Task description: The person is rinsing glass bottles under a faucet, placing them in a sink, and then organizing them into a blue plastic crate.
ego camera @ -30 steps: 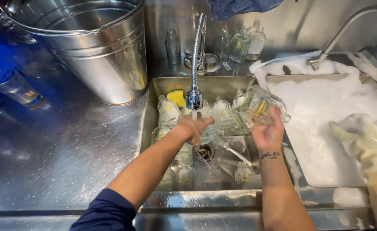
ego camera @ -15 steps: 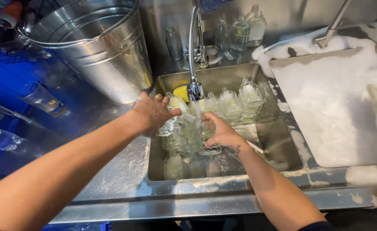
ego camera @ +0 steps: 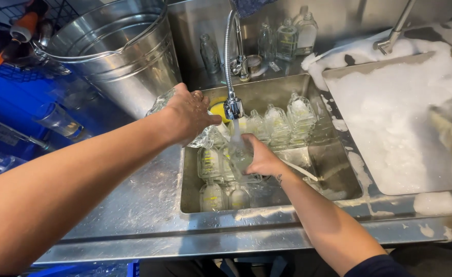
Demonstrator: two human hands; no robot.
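1. The left hand (ego camera: 187, 114) has its grip wrapped around a clear glass (ego camera: 165, 102) lying on its side, up at the left rim of the rinse sink (ego camera: 318, 169), right in front of the big metal bucket (ego camera: 118, 51).
2. The right hand (ego camera: 259, 156) is down in the sink under the faucet (ego camera: 231, 66), fingers curled onto another clear glass piece (ego camera: 241, 156) that the water stream is hitting. I can't really tell how tight that grip is, the glass and water blur together.
3. All around that hand the basin is packed with small clear bottles (ego camera: 287, 120), a row standing along the back and more lying flat near the front. A yellow sponge (ego camera: 218, 110) sits behind the faucet head.
4. Back on the ledge by the wall there are a few more glass bottles (ego camera: 292, 33) standing upright.
5. To the right is a second sink full of foam (ego camera: 390, 107) with its own tap (ego camera: 395, 31) over it. Something pale and blurry, maybe a gloved hand of someone else, shows at the far right edge; can't say for sure.
6. Left of the bucket, a blue crate (ego camera: 11, 123) holds upturned drinking glasses (ego camera: 57, 118). The steel counter (ego camera: 134, 205) in front is wet and streaked with suds.
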